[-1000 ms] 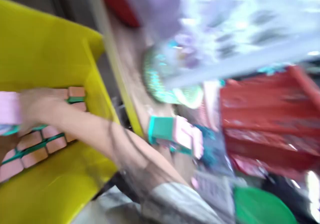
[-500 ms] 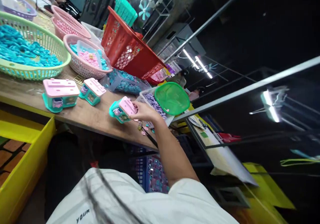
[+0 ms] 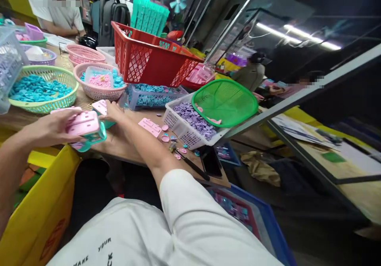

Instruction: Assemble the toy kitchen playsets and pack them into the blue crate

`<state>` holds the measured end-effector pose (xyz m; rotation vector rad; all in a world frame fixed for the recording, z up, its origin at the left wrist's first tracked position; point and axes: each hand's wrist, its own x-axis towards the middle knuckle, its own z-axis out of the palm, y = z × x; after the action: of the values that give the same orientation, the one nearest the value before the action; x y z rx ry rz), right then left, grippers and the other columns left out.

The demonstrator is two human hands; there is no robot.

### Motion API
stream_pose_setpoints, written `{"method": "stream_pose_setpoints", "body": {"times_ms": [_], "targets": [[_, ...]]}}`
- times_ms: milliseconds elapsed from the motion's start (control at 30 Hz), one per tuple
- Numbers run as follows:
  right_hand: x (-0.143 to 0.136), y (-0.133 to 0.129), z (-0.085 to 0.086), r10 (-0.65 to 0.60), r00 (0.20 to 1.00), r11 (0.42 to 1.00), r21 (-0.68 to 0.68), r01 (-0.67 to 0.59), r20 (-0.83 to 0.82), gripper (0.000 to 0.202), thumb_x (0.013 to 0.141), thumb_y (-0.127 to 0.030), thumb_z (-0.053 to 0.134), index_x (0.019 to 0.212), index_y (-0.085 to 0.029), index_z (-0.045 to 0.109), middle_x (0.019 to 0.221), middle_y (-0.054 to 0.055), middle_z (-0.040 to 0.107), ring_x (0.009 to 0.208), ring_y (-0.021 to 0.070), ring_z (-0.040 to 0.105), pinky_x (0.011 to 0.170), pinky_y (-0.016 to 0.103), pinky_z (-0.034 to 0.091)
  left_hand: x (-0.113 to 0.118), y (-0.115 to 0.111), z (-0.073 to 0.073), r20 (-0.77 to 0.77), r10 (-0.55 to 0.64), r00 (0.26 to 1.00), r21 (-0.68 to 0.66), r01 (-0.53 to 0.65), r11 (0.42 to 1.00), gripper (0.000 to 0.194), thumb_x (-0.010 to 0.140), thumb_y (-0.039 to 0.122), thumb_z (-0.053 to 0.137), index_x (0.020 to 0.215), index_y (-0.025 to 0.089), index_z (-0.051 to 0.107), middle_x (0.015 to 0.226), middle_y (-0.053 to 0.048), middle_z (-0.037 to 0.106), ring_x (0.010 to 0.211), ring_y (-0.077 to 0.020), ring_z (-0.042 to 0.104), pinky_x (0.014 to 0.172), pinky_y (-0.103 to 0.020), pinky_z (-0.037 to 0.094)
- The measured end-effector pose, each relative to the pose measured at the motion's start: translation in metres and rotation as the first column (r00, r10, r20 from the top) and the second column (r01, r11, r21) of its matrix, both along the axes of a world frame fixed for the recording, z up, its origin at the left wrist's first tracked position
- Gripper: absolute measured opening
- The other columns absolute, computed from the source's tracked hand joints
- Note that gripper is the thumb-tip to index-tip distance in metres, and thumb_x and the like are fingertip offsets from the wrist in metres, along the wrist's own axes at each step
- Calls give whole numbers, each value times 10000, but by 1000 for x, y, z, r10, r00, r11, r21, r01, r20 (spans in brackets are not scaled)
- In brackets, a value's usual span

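My left hand (image 3: 52,129) is closed around a toy house (image 3: 85,125) with a pink roof and teal base, held tilted at the table's front edge. Just to its right, my right hand (image 3: 114,112) grips a second toy house (image 3: 100,106), which is largely covered by the fingers. Part of another pink roof (image 3: 61,109) shows behind my left hand. On the wood by my right forearm lies a loose pink roof panel (image 3: 150,127), near small pink and teal discs (image 3: 165,138) and a small hammer (image 3: 190,163) with a black handle.
Along the back stand a green basket (image 3: 73,99) of blue parts, a pink basket (image 3: 108,95) and a red crate (image 3: 157,67). Right of them is a white basket (image 3: 181,127) of purple pieces under a green lid (image 3: 226,103). A phone (image 3: 211,161) lies near the corner. A person (image 3: 56,18) sits opposite.
My right hand has moved left, to the toy houses. My left hand has come into view holding one of them. The view has swung, showing more of the table's right end.
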<state>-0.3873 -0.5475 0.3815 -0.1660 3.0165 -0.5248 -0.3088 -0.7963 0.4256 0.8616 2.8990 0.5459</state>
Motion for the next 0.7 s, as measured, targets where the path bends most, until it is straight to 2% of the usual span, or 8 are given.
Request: {"method": "stream_pose_setpoints", "body": {"times_ms": [100,233,333,400,500,567,633,700], "targets": [[-19,27,-4,105,993,994,33,-107,52,932,786,-365,877,1547,-137,389,1558,228,481,1420,373,545,1163,474,475,-15,40,3,-8,-43,999,-142,41,989,922,752,666,629,1477,104,533,1305,-143,678,1153,-300,636,1021,-350,494],[-32,109,-4,217,966,969,86,-230,140,931,619,-140,925,1455,-118,515,1501,195,564,1367,361,586,1158,455,493,-51,88,-6,-7,-47,999,-303,43,952,912,789,556,657,1525,55,462,1429,-216,604,1263,-349,587,1099,-413,457],[-34,157,-7,276,948,958,36,-285,160,850,575,-110,919,1361,-133,596,1422,160,630,1294,357,628,1129,458,519,-86,122,-21,-12,-7,1000,-359,2,933,938,790,503,686,1556,33,419,1511,-253,524,1360,-385,534,1172,-456,404],[-32,171,-13,303,947,952,-5,-305,107,878,593,-129,902,1403,-138,564,1454,162,597,1333,353,597,1149,458,500,-104,135,-28,45,20,999,-338,-3,941,981,775,516,690,1576,31,397,1524,-256,494,1375,-373,531,1188,-442,399],[-28,173,-23,342,939,940,-33,-340,50,914,640,-152,869,1474,-112,498,1489,190,539,1391,355,538,1191,480,449,-108,126,-31,32,16,999,-210,-9,978,1025,794,625,624,1619,79,357,1590,-225,415,1453,-352,458,1238,-437,350],[-25,170,-30,371,929,928,-53,-369,16,907,668,-171,861,1489,-98,482,1486,202,528,1402,359,517,1215,509,413,-95,104,-29,-134,183,974,-184,-206,961,978,852,689,511,1612,88,375,1603,-223,409,1486,-376,409,1256,-493,309],[-24,168,-34,383,924,920,-82,-383,-17,903,692,-186,856,1503,-89,470,1484,208,520,1414,360,499,1226,521,393,-77,79,-32,-289,466,837,-202,-529,824,912,923,699,350,1563,54,438,1560,-254,471,1464,-405,431,1232,-549,323],[-22,166,-35,375,926,919,-116,-376,-33,906,706,-188,853,1518,-94,460,1493,209,508,1418,360,491,1217,521,403,-64,62,-39,-335,623,707,-235,-703,671,895,963,681,195,1490,36,522,1507,-271,535,1431,-405,470,1207,-554,351]]}}
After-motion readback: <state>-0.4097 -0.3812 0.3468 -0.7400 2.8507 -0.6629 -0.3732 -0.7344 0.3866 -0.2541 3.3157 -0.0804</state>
